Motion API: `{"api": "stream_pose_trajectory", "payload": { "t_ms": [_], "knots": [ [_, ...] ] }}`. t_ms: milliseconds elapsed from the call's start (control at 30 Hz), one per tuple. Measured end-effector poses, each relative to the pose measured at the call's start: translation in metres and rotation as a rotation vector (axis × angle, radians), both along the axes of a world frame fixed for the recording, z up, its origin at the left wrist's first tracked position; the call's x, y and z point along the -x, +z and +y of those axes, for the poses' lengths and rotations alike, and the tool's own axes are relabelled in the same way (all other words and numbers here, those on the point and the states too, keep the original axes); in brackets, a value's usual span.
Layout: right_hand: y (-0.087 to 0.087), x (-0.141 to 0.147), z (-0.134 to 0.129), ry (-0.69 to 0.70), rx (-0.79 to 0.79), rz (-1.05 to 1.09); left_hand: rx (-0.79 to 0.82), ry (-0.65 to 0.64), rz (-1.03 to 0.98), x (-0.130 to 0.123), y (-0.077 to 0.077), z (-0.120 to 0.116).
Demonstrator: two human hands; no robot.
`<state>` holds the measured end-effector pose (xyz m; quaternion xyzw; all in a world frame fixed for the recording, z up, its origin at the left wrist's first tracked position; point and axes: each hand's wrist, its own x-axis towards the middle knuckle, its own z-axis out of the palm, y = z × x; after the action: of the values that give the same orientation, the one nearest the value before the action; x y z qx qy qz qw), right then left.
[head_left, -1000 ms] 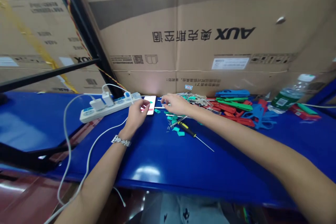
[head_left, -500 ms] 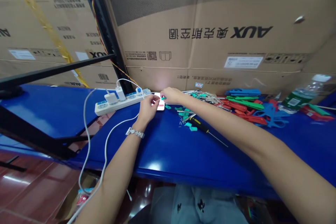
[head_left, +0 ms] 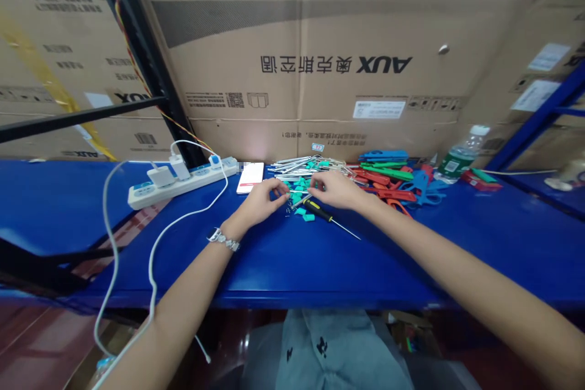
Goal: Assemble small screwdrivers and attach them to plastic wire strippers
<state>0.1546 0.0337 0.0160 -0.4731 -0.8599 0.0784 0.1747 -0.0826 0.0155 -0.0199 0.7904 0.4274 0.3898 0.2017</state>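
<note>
My left hand [head_left: 262, 200], with a silver watch [head_left: 222, 237] at its wrist, is closed with thumb and fingertips together at the left edge of the small parts. My right hand [head_left: 337, 189] is pinched just to the right, over the pile. A thin pale strip shows between the two sets of fingertips; I cannot make out whether either hand grips it. Small green plastic pieces [head_left: 309, 217] lie around and below the fingers. Close to my right hand is a yellow-and-black screwdriver [head_left: 319, 209], its shaft pointing right. Behind the hands lie several thin metal rods [head_left: 289, 164].
A lit phone [head_left: 250, 178] lies beside a white power strip [head_left: 201, 178] with chargers and a trailing cable [head_left: 153, 268]. Red [head_left: 402, 195] and blue plastic pieces [head_left: 423, 186], plus a bottle [head_left: 461, 155], are at the right. Cardboard boxes [head_left: 256, 30] stand behind the blue shelf [head_left: 292, 268].
Both hands have moved right, from over the phone to the pile of small parts. The phone is now uncovered. The view has turned to the right.
</note>
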Motion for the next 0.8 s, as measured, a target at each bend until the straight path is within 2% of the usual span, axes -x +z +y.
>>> {"api": "stream_pose_trajectory", "payload": {
  "t_ms": [100,200,433,633,800],
  "knots": [
    [-0.016,-0.024,-0.030,-0.071,0.066,0.029,-0.005,-0.083,0.047,-0.010,-0.002,-0.006],
    [-0.023,-0.032,-0.044,-0.083,0.112,0.014,-0.030,-0.138,0.132,-0.018,-0.007,-0.010],
    [-0.018,-0.039,-0.047,-0.062,0.178,0.040,-0.090,-0.099,0.252,-0.017,-0.013,-0.009],
    [-0.022,-0.044,-0.048,-0.065,0.201,0.098,-0.156,-0.028,0.332,-0.015,-0.013,-0.002],
    [-0.023,-0.042,-0.048,-0.061,0.239,0.122,-0.155,0.010,0.426,-0.018,-0.006,0.010]
  ]
}}
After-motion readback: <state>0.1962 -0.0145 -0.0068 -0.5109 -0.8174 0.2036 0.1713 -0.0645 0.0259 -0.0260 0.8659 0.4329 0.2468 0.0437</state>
